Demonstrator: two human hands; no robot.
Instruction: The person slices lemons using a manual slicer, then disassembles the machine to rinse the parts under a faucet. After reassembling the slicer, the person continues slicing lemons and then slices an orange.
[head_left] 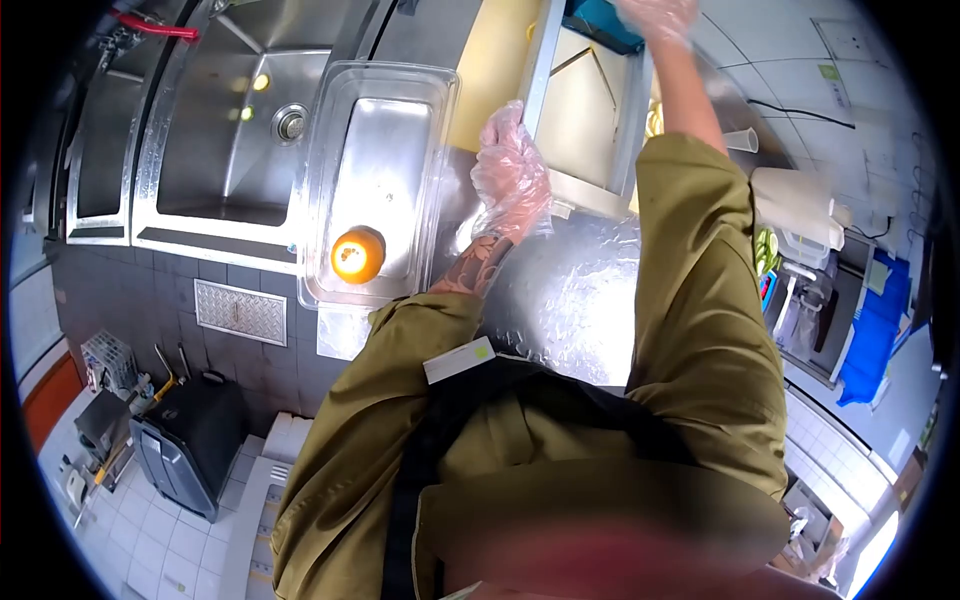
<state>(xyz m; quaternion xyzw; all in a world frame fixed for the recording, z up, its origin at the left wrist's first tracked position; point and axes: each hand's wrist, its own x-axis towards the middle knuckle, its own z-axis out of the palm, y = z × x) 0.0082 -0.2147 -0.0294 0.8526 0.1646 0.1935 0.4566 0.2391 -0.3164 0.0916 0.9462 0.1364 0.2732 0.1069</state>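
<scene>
My left hand (512, 175), in a clear plastic glove, is closed at the near left edge of a metal-edged frame with a pale panel (580, 110). Its fingers are bunched together against that edge. At the top of the head view my right hand (657, 14), also gloved, is beside a teal part (605, 25) at the frame's far end. The picture's edge cuts off its fingers, so its grip is hidden. An orange (357, 256) with a bright, pale patch on top sits in a clear plastic tub (446, 150), left of my left hand.
A steel sink (190, 150) with two small yellow-green pieces lies left of the tub. A yellow board (492, 70) lies beside the frame. Wet steel counter (565, 290) is close to my body. A white cup (741, 140) and a blue cloth (875, 330) are at right.
</scene>
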